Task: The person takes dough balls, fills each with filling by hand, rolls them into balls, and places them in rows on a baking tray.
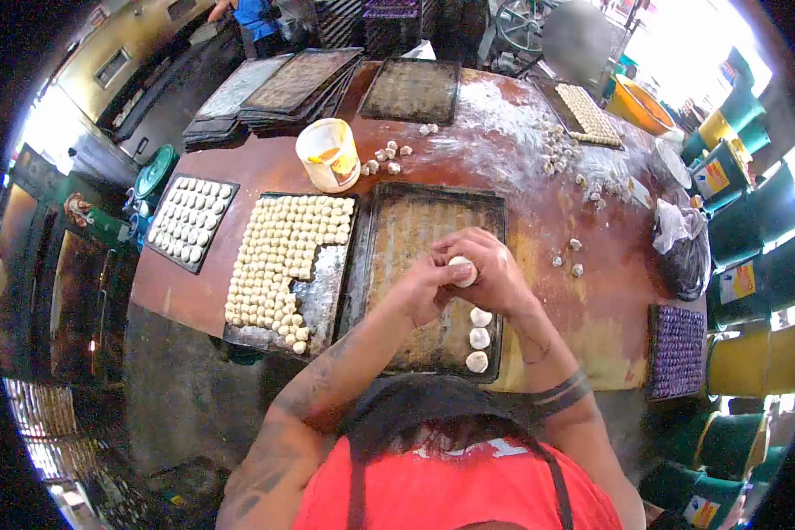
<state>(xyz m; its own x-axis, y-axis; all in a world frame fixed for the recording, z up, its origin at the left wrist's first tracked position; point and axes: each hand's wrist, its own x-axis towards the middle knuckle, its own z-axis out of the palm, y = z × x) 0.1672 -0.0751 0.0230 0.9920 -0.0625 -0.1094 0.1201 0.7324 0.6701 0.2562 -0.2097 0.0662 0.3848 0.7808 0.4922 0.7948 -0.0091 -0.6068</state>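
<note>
Both of my hands meet above a dark, worn baking tray [415, 256] and close round one pale dough ball [462, 271]. My left hand [424, 287] has its thumb pressed on the ball. Wrapped round its other side is my right hand [490, 265]. Three pale dough balls [479, 338] lie in a column along the tray's right edge, below my hands. To the left, a second tray [325, 287] holds many small dough balls [278, 256] packed in rows, with bare metal at its lower right.
A white tub [328, 155] stands behind the trays. Further left is a tray of flatter dough pieces [190, 216]. Stacked trays [296, 84] sit at the back. Dough lumps [556, 155] and flour lie right; a purple-filled tray [677, 351] is at the right edge. A person [256, 18] stands far back.
</note>
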